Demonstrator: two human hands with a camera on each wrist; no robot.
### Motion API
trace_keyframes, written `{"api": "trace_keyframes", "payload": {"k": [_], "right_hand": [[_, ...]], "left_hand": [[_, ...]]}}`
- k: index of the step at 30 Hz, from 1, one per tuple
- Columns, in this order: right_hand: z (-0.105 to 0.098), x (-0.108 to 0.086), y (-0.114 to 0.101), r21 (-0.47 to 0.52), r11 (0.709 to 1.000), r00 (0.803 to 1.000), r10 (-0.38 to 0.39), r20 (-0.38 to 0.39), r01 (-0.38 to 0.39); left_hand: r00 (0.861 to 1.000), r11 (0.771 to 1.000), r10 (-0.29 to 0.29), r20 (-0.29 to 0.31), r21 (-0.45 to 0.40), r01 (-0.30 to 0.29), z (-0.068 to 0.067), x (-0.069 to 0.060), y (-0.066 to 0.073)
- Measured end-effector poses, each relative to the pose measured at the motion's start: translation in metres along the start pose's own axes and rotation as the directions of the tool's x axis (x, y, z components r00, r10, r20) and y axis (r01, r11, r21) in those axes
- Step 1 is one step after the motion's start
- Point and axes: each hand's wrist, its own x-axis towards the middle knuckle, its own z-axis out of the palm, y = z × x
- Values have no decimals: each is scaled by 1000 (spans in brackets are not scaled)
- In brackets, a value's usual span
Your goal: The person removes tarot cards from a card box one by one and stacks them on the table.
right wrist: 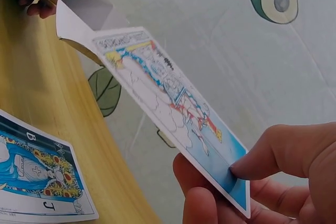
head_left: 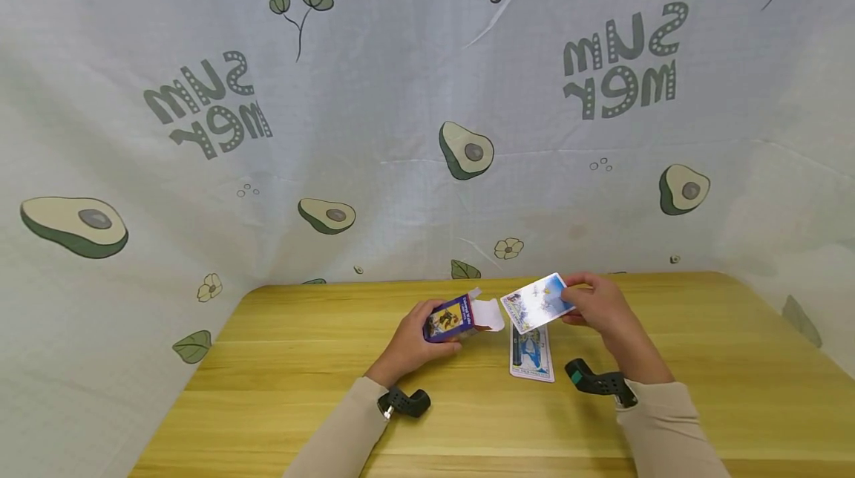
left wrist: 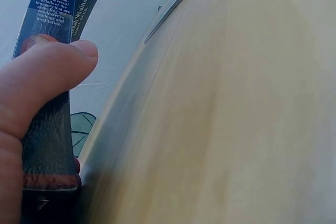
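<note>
My left hand [head_left: 410, 343] grips a purple tarot card box [head_left: 449, 320]. Its white end flap [head_left: 488, 315] stands out to the right, so that end is open. In the left wrist view the thumb lies along the dark printed side of the box. Between the thumb and fingers of my right hand [head_left: 600, 305], a tarot card [right wrist: 168, 98] with a blue-and-white picture is pinched by one end. It is held tilted above the table, its far end close to the flap. Under it, a blue tarot card [head_left: 531, 355] lies face up; whether more cards lie beneath cannot be told.
The wooden table [head_left: 280, 374] spreads around both hands. A pale cloth [head_left: 401, 92] printed with avocados and lettering hangs behind its far edge. Black bands with camera mounts [head_left: 597, 383] sit on both wrists.
</note>
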Motion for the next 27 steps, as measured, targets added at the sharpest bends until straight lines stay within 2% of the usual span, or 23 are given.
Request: {"api": "trace_keyframes", "payload": {"k": [12,27], "right_hand": [[1,-3,-1,37,999,998,-20,66,18],[5,0,2,-22,1000,997,7,80,-5]], "left_hand": [[1000,1000,-5,7,15,5,0,1,-2],[1000,1000,-7,6,11,7,-1,1,-1]]}}
